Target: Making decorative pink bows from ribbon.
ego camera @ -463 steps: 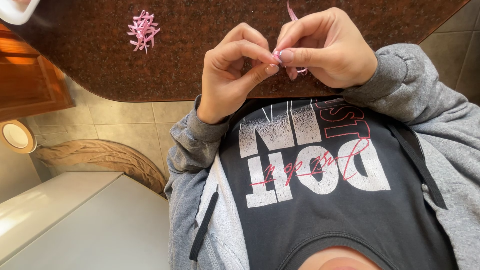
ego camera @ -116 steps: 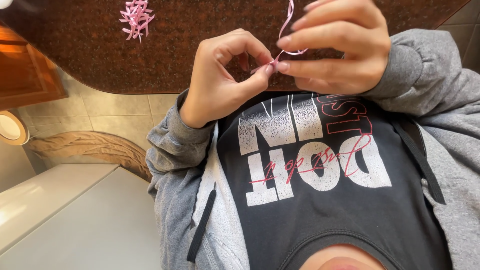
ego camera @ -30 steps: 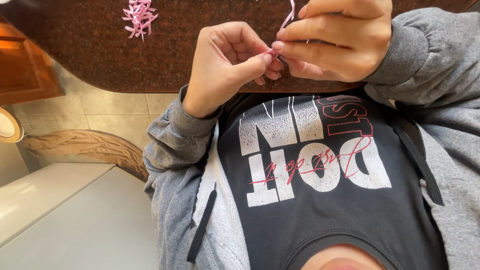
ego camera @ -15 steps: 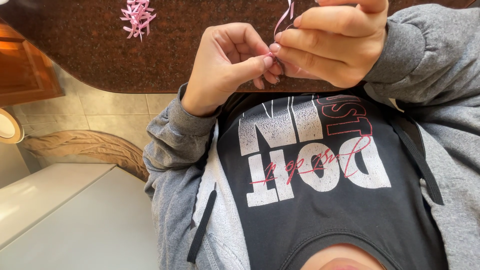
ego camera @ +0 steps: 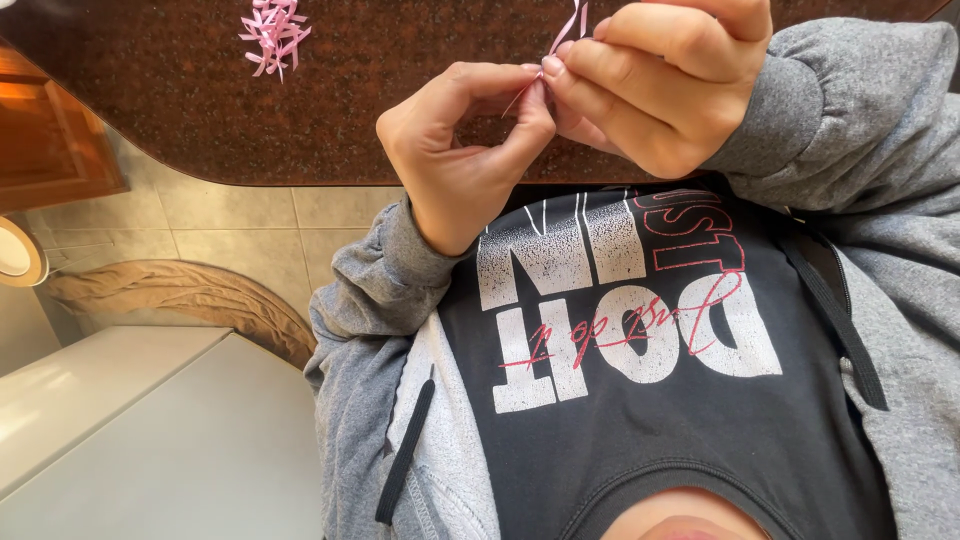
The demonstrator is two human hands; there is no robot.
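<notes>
I see both hands at the upper centre of the frame. The left hand (ego camera: pixel 470 140) and right hand (ego camera: pixel 655 80) each pinch a thin pink ribbon strip (ego camera: pixel 566 28) between fingertips, meeting above the dark speckled surface (ego camera: pixel 350 110). A pink ribbon cluster (ego camera: pixel 272 30) lies on it, upper left.

- At the top left I see a bunch of pink ribbon bits (ego camera: pixel 272 30) on the dark speckled counter (ego camera: pixel 380 120).
- A white box (ego camera: pixel 150 440) sits at the lower left.

thin pink ribbon strip (ego camera: pixel 570 25), upright, pinched between fingertips of both hands
</notes>
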